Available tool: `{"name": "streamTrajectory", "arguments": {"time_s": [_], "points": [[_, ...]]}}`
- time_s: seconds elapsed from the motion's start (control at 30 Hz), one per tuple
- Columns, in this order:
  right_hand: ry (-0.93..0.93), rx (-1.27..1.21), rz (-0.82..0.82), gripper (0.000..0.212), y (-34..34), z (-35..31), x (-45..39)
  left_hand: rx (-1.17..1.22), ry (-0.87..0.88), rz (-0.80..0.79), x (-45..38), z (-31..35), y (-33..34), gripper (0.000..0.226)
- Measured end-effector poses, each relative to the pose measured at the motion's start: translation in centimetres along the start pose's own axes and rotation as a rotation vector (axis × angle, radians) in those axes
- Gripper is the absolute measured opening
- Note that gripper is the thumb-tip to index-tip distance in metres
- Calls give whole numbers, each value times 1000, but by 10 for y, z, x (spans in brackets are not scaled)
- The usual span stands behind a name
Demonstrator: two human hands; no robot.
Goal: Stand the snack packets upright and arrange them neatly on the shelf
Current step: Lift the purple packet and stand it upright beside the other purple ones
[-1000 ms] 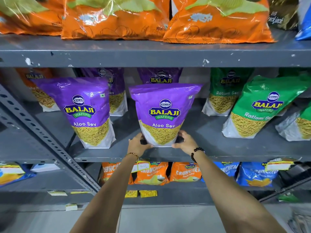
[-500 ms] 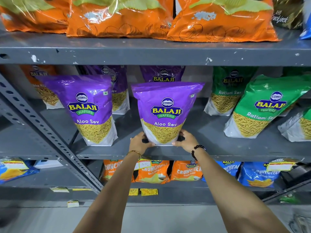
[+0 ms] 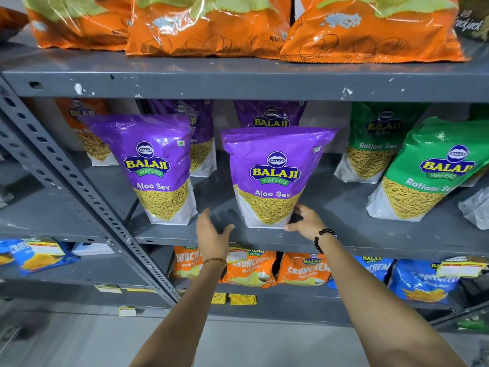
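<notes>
A purple Balaji Aloo Sev packet [image 3: 275, 176] stands upright near the front of the grey middle shelf [image 3: 344, 234]. My right hand [image 3: 307, 221] is at its lower right corner, thumb at the base and fingertips on the side edge. My left hand [image 3: 211, 231] hovers open left of the packet, apart from it. A second purple Aloo Sev packet [image 3: 156, 168] stands upright further left. Two more purple packets [image 3: 270, 115] [image 3: 203, 144] stand behind. A green Ratlami Sev packet [image 3: 428, 170] leans at the right, another green one [image 3: 370, 144] behind it.
Orange chip bags [image 3: 211, 27] lie on the shelf above. Orange [image 3: 248, 268] and blue [image 3: 420, 282] Crunchem bags fill the shelf below. A perforated grey upright [image 3: 79, 186] slants across the left. An orange Balaji packet [image 3: 87, 123] stands at the back left.
My left hand has let go of the middle purple packet and moved left of it, open. The right hand stays at the packet's lower right corner.
</notes>
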State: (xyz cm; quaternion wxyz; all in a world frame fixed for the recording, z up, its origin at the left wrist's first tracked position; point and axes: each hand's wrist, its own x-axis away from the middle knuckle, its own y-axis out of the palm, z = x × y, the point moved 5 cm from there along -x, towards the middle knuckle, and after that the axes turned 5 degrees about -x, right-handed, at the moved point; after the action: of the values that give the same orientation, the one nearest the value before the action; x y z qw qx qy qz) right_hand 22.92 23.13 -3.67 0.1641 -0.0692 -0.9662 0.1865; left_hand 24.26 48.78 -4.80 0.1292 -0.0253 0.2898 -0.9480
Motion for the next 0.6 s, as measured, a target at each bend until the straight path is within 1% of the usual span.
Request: {"name": "streamTrajectory", "arguments": {"time_s": [0.07, 0.1, 0.17, 0.2, 0.23, 0.33, 0.4, 0.47, 0.53, 0.6], "points": [[6, 0, 3, 64, 1, 2, -1, 84, -77, 206, -2, -15, -28, 89], [6, 1, 11, 63, 1, 2, -1, 65, -98, 282, -6, -20, -41, 96], [12, -3, 22, 62, 2, 2, 0, 50, -140, 393, -18, -27, -63, 103], [15, -5, 25, 61, 2, 2, 0, 63, -156, 422, -24, -29, -71, 105], [16, -6, 26, 61, 2, 2, -1, 67, -167, 420, -29, -31, -76, 109], [15, -5, 21, 60, 2, 2, 0, 11, -202, 309, -42, -40, -79, 129], [16, -4, 14, 60, 2, 3, -1, -29, -238, 256, -53, -47, -82, 135], [19, -4, 14, 61, 1, 4, -1, -43, -264, 219, -63, -53, -86, 131], [27, -7, 15, 61, 2, 4, -1, -49, -273, 197, -67, -55, -89, 120], [26, -12, 15, 61, 2, 4, -2, -40, -259, 207, -67, -56, -89, 112]]}}
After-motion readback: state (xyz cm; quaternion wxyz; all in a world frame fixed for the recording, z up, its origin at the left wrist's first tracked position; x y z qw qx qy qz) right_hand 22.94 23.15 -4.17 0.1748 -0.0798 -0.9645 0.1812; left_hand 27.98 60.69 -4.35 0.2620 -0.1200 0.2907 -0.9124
